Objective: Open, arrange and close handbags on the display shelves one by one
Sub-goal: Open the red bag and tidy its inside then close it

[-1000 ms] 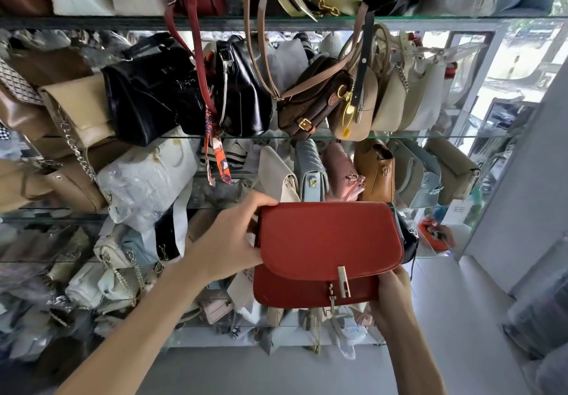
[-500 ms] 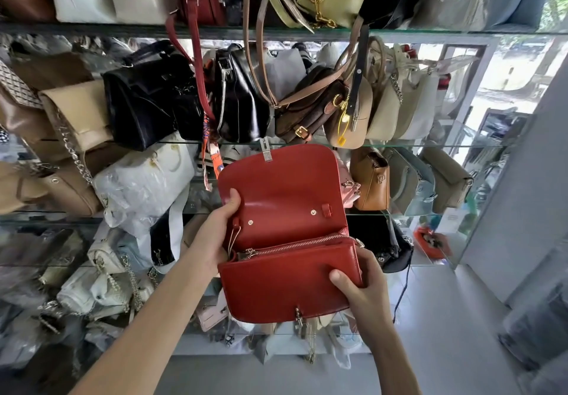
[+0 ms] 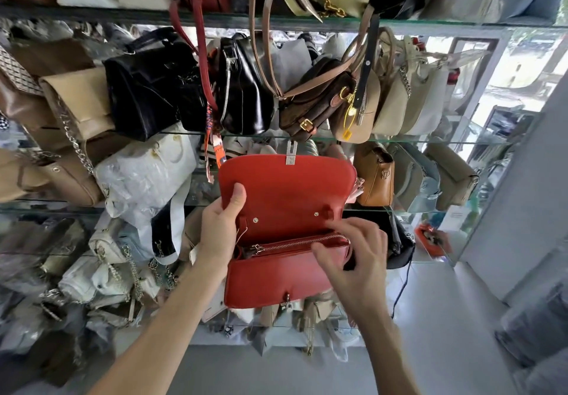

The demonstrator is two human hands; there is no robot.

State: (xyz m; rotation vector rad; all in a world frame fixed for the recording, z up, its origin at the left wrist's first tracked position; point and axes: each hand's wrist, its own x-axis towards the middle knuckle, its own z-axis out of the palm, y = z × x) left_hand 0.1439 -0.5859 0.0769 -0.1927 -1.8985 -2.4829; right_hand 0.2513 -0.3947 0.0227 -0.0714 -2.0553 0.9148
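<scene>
Before the crowded glass shelves [image 3: 399,141], a person is holding a red handbag [image 3: 276,274] up in the air, clear of any shelf, with its flap [image 3: 289,185] standing open and the silver clasp tab [image 3: 290,156] pointing upward. The left hand [image 3: 219,234] is gripping the bag's left end, thumb pressing on the inside of the flap and fingers wrapping behind. The right hand [image 3: 356,253] is reaching over the right end of the zipper [image 3: 298,242], fingers curling as if pinching at it, though whether they are actually closing on the pull or only touching the teeth cannot be told. The bag is hanging on one hand only, so I judge that a hard tug along the zipper is likely to twist it out of that grip or swing it into the pink bag [image 3: 356,188] and tan bag [image 3: 373,176] sitting just behind the flap. The dangling red strap [image 3: 204,65] and patterned scarf [image 3: 216,148] are hanging close by the left hand and could be snagging the flap as it is closing. Pulling the zipper at an angle could also be jamming it on the lining.
</scene>
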